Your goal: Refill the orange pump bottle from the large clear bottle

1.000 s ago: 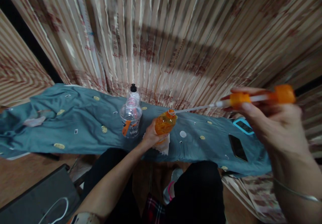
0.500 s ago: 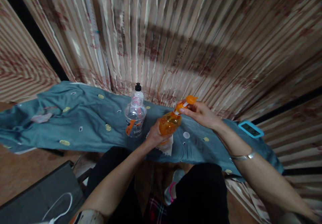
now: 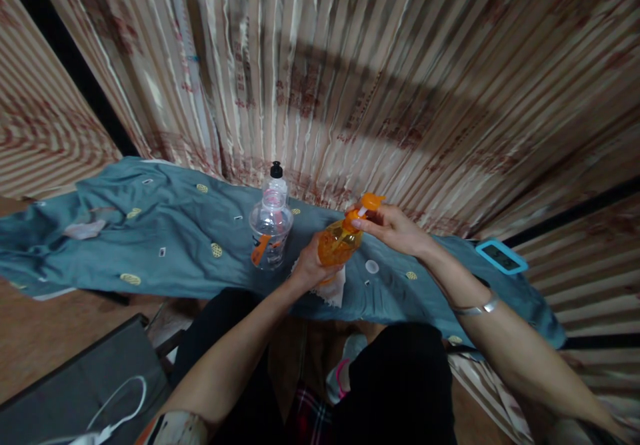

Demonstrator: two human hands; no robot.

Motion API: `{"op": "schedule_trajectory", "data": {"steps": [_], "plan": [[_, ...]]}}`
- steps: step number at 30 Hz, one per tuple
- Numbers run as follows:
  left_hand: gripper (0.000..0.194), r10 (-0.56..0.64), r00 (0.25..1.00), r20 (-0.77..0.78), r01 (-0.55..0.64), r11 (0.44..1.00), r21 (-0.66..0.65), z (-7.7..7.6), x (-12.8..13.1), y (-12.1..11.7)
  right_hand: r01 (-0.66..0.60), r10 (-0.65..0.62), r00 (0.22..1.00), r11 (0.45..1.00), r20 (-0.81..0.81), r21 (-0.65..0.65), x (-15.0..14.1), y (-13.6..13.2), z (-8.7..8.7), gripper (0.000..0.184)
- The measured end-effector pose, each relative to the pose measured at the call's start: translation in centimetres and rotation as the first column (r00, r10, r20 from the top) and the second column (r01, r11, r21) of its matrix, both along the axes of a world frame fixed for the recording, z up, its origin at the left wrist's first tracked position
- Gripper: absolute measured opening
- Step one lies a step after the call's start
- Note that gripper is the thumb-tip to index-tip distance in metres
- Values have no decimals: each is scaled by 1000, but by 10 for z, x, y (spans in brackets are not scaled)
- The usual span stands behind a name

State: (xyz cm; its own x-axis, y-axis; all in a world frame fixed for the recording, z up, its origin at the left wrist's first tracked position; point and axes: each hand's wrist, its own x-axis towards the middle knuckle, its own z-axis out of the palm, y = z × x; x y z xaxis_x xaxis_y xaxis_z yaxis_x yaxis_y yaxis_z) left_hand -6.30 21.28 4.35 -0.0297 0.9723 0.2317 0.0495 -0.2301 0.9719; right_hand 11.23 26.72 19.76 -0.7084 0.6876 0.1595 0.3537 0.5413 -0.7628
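An amber see-through bottle leans to the right over the cloth-covered table. My left hand is closed round its lower body. At the neck, the fingers of my right hand grip the collar of an orange pump head, whose spout points right. The pump's collar sits at the bottle's mouth; whether it is threaded on I cannot tell. Beneath the bottle lies a pale, frayed cloth. Left of my hands stands a clear plastic cup with an orange print, and close behind it a clear bottle with a black cap.
A teal patterned cloth covers the narrow table. On its right end lies a blue-framed digital clock. Striped curtains hang behind. At lower left is a dark flat surface with a white cable.
The pump head has come down closer onto the bottle's neck, and its spout has turned a little. My right hand has shifted slightly down and left with it. My left hand keeps its hold.
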Motion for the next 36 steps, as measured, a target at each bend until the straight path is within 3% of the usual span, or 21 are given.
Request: {"op": "schedule_trajectory", "data": {"steps": [8, 13, 21, 27, 32, 36], "plan": [[67, 5, 1000, -15, -5, 1000, -24, 4, -2, -2, -11, 9, 999, 998, 43, 54, -2, 1, -2, 40], [67, -14, 1000, -19, 14, 1000, -18, 3, -2, -2, 67, -66, 998, 993, -11, 97, 1, -1, -9, 46], [64, 2, 999, -38, -3, 1000, -22, 6, -3, -3, -12, -9, 971, 996, -238, -86, 6, -9, -9, 30], [66, -4, 999, -35, 3, 1000, -15, 5, -3, -3, -12, -9, 972, 996, -233, -89, 7, -6, -12, 31], [69, -2, 998, -58, 0, 1000, -24, 6, -3, -3, 115, -127, 972, 991, -198, -74, 2, -9, -13, 36], [66, 8, 998, -56, -10, 1000, -28, 7, -3, -4, 86, -118, 961, 987, -251, -135, 1, -11, -15, 42]]}}
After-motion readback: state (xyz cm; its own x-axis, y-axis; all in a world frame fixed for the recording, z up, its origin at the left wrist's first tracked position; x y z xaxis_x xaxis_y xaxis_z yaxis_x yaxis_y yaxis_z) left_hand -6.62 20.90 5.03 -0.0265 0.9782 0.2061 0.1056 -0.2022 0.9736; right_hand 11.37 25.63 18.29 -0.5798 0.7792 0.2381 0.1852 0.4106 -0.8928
